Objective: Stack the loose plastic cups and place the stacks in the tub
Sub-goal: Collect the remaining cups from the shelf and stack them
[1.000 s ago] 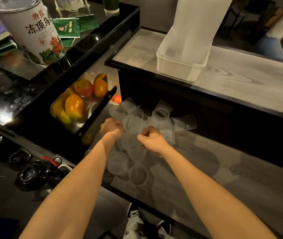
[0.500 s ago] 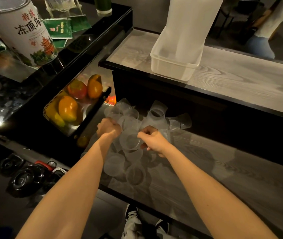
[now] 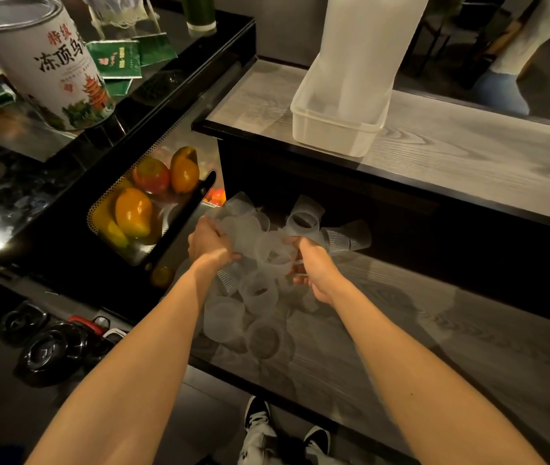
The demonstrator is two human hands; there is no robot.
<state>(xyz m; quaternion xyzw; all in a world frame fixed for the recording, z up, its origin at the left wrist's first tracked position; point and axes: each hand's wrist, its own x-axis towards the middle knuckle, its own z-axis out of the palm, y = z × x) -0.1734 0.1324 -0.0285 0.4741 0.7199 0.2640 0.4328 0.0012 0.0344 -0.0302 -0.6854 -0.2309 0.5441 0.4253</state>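
Observation:
A heap of translucent plastic cups (image 3: 260, 297) lies on the lower grey shelf (image 3: 434, 330), some upright, some on their sides. My left hand (image 3: 208, 243) grips one cup (image 3: 245, 234) at the left of the heap. My right hand (image 3: 312, 266) grips another cup (image 3: 275, 255) turned on its side, its mouth facing me. The two held cups touch between my hands. The clear plastic tub (image 3: 337, 125) stands on the upper grey counter (image 3: 468, 156), and a tall translucent form rises from it.
A perforated metal tray (image 3: 99, 209) holds peppers and fruit left of the cups. A large printed tin (image 3: 45, 62) and green packets sit on the black counter at upper left. Black bowls lie on the floor. Another person's legs stand top right.
My hands have drawn closer together over the heap, bringing the two held cups into contact. The camera has shifted slightly.

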